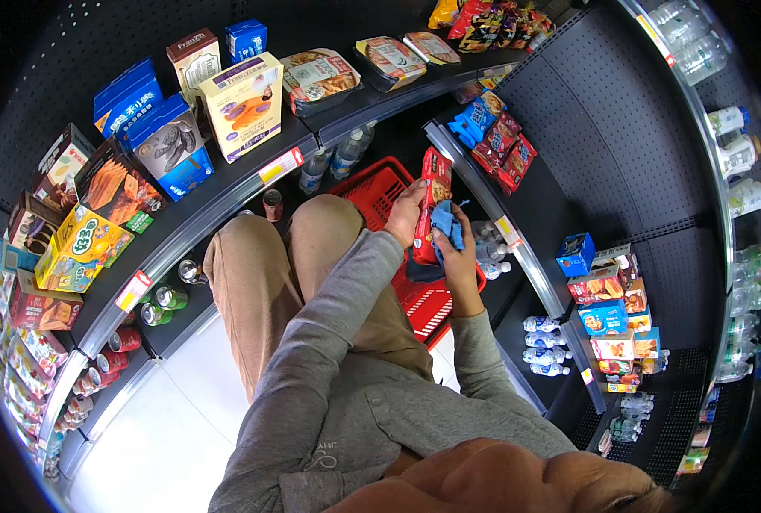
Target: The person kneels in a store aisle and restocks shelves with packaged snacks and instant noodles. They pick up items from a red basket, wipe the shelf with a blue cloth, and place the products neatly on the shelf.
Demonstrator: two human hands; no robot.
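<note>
My left hand (408, 213) grips a long red snack packet (426, 221) by its side, near the upper half. Against the packet's lower face, my right hand (455, 247) holds a crumpled blue cloth (447, 226). Beneath both hands stands a red plastic shopping basket (428, 306), with a dark item partly seen in it under the packet. Just beyond the packet, on the shelf to the right, lie red snack packets (497, 142) and a blue snack packet (476, 122).
A shelf edge (210, 224) curves along the left, bearing cookie boxes (246, 106) and packaged tray meals (319, 75). Drink cans (169, 296) sit on the lower shelf. Another shelf edge (515, 237) runs close by my right hand, with plastic bottles (494, 269) below it.
</note>
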